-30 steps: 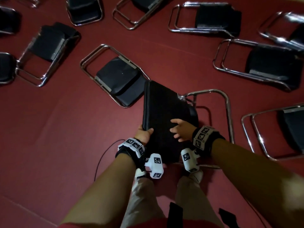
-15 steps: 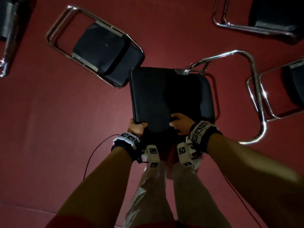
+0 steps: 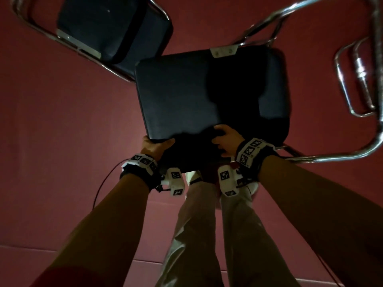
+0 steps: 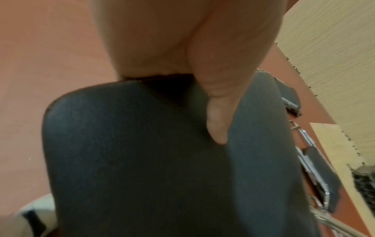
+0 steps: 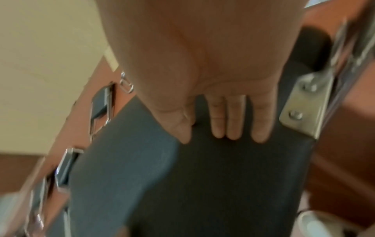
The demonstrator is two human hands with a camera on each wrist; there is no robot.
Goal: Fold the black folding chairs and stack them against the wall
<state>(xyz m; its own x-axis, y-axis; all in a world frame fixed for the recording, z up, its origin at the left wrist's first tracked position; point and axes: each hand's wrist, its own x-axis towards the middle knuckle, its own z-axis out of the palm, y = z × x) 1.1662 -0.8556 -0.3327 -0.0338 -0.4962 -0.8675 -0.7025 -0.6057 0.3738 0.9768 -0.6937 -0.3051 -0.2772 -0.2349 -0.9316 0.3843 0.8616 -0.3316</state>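
A black folding chair (image 3: 186,96) stands right before my legs, its padded seat facing up at me. A chrome frame (image 3: 342,155) loops out to its right. My left hand (image 3: 157,146) grips the seat's near left corner, thumb on top. In the left wrist view the thumb (image 4: 217,115) is wedged between two black pads (image 4: 131,152). My right hand (image 3: 223,139) holds the near edge further right, fingers curled over a darker pad. In the right wrist view its fingers (image 5: 233,121) lie on the black pad (image 5: 233,176), with the thumb on the neighbouring one.
A folded chair (image 3: 107,27) lies flat on the red floor (image 3: 62,131) at upper left, touching the held chair's far corner. Another chrome frame (image 3: 356,75) lies at the right. A thin cable (image 3: 101,187) trails by my left wrist. A beige wall (image 4: 324,56) rises beyond more chairs.
The seat has swung from nearly edge-on to flat and facing me, and the chair has come closer to my legs. Both hands have kept their hold on its near edge.
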